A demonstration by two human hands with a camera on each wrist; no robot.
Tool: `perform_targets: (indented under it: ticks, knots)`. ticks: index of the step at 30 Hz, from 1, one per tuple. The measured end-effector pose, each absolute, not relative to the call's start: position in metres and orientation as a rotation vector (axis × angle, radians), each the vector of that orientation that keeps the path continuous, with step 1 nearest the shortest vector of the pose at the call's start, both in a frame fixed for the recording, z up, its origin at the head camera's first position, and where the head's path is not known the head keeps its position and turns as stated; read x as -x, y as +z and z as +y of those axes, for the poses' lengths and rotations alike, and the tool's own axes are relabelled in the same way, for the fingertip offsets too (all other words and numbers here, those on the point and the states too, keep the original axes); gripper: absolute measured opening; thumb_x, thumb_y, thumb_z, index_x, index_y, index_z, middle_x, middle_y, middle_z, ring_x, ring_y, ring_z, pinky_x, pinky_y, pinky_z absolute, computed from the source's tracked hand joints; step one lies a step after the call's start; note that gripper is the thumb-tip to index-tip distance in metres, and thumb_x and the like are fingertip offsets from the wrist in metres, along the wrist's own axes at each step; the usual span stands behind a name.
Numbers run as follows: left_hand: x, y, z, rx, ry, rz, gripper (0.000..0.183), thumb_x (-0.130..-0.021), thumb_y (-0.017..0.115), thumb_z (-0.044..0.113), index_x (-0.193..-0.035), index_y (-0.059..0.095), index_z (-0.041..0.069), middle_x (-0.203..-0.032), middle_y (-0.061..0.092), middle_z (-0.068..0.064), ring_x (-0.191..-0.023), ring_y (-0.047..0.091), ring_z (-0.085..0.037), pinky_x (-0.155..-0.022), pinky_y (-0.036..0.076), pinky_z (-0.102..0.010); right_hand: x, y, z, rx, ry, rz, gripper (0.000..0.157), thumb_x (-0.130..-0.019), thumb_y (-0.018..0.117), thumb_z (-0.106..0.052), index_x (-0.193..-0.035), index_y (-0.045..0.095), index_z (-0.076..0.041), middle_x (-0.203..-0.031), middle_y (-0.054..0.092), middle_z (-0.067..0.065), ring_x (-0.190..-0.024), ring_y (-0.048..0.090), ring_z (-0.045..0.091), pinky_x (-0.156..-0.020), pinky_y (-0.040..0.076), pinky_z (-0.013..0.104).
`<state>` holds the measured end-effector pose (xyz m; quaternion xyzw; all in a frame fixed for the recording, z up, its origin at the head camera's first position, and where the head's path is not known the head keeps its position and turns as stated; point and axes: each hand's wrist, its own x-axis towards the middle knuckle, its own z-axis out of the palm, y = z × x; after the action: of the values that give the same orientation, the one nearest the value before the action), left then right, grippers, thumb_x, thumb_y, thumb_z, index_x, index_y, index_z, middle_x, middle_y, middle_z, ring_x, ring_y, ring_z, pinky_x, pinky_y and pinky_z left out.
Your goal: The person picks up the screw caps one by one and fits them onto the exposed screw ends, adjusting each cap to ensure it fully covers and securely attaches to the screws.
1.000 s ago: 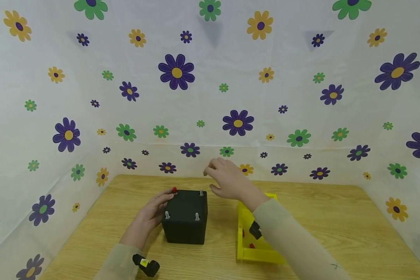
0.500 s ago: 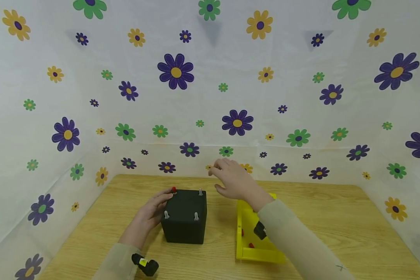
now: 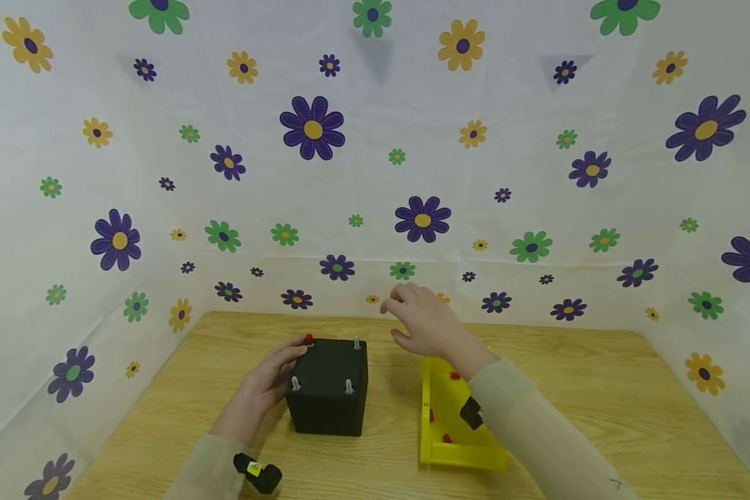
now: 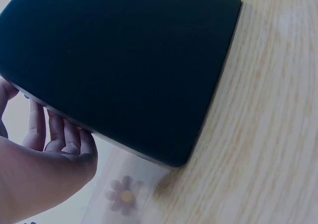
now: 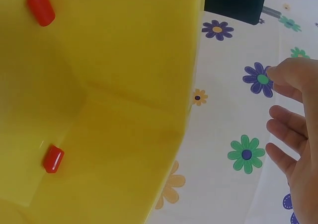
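A black box [image 3: 327, 389] stands on the table, with upright metal pegs at its top corners. A red cap [image 3: 309, 339] covers the far-left peg, and the other three are bare. My left hand [image 3: 269, 375] rests against the box's left side, its fingertips by the capped peg. In the left wrist view, fingers [image 4: 63, 134] touch the side of the box, partly hidden behind its edge. Over the far end of a yellow tray [image 3: 465, 455], my right hand [image 3: 428, 323] hovers with loosely bent fingers and holds nothing. Inside the tray lie loose red caps [image 5: 41, 8].
The wooden table [image 3: 569, 389] meets a white flowered cloth [image 3: 375, 180] at the back and sides. The yellow tray stands right of the black box, a strip of tabletop between them. My right forearm [image 3: 537, 430] covers part of the tray.
My right hand has drifted slightly right, away from the black box, and more of the tray's far end shows. My left hand and the box keep their places.
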<state>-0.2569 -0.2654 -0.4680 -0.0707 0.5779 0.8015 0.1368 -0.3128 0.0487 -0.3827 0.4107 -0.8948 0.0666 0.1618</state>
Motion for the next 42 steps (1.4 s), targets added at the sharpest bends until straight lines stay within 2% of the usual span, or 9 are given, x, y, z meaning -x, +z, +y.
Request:
perform_targets:
  ticks: [8, 14, 18, 23, 31, 42]
  knots:
    - [0.257, -0.469, -0.267, 0.178, 2.308, 1.682, 0.075, -0.107, 0.055, 0.016, -0.17, 0.015, 0.005, -0.111, 0.068, 0.015, -0.101, 0.069, -0.001, -0.091, 0.059, -0.021, 0.313, -0.384, 0.055, -1.151, 0.171, -2.582, 0.032, -0.095, 0.077, -0.022, -0.126, 0.07, -0.017, -0.12, 0.064, 0.005, -0.113, 0.057, 0.024, -0.105, 0.053, 0.04]
    - [0.259, -0.471, -0.268, 0.173, 2.314, 1.667, 0.073, -0.108, 0.054, 0.015, -0.169, 0.017, 0.005, -0.11, 0.069, 0.015, -0.102, 0.069, -0.002, -0.091, 0.059, -0.022, 0.311, -0.387, 0.061, -1.142, 0.153, -2.571, 0.031, -0.095, 0.076, -0.022, -0.125, 0.07, -0.017, -0.121, 0.065, 0.005, -0.113, 0.058, 0.023, -0.104, 0.053, 0.038]
    - [0.259, -0.471, -0.267, 0.185, 2.327, 1.645, 0.065, -0.108, 0.055, 0.015, -0.166, 0.028, 0.009, -0.109, 0.071, 0.014, -0.102, 0.07, -0.003, -0.091, 0.059, -0.022, 0.31, -0.388, 0.065, -1.135, 0.148, -2.55, 0.031, -0.094, 0.078, -0.023, -0.124, 0.071, -0.017, -0.12, 0.065, 0.005, -0.112, 0.058, 0.024, -0.102, 0.054, 0.039]
    - [0.258, -0.47, -0.266, 0.206, 2.344, 1.627, 0.043, -0.107, 0.056, 0.013, -0.15, 0.049, 0.017, -0.107, 0.073, 0.012, -0.101, 0.071, -0.004, -0.091, 0.06, -0.023, 0.309, -0.388, 0.071, -1.132, 0.147, -2.539, 0.031, -0.093, 0.079, -0.023, -0.123, 0.072, -0.016, -0.12, 0.065, 0.005, -0.111, 0.059, 0.023, -0.102, 0.055, 0.038]
    - [0.256, -0.468, -0.267, 0.199, 2.341, 1.648, 0.032, -0.106, 0.056, 0.014, -0.137, 0.058, 0.023, -0.107, 0.072, 0.013, -0.101, 0.07, -0.004, -0.091, 0.059, -0.022, 0.307, -0.388, 0.077, -1.124, 0.156, -2.55, 0.032, -0.092, 0.079, -0.022, -0.123, 0.072, -0.015, -0.12, 0.065, 0.007, -0.11, 0.059, 0.024, -0.102, 0.055, 0.039]
    - [0.256, -0.468, -0.264, 0.2, 2.332, 1.661, 0.053, -0.106, 0.055, 0.014, -0.157, 0.042, 0.013, -0.107, 0.072, 0.014, -0.102, 0.07, -0.003, -0.092, 0.059, -0.022, 0.304, -0.388, 0.091, -1.113, 0.146, -2.545, 0.032, -0.092, 0.08, -0.022, -0.123, 0.072, -0.015, -0.119, 0.065, 0.007, -0.109, 0.059, 0.025, -0.1, 0.055, 0.04]
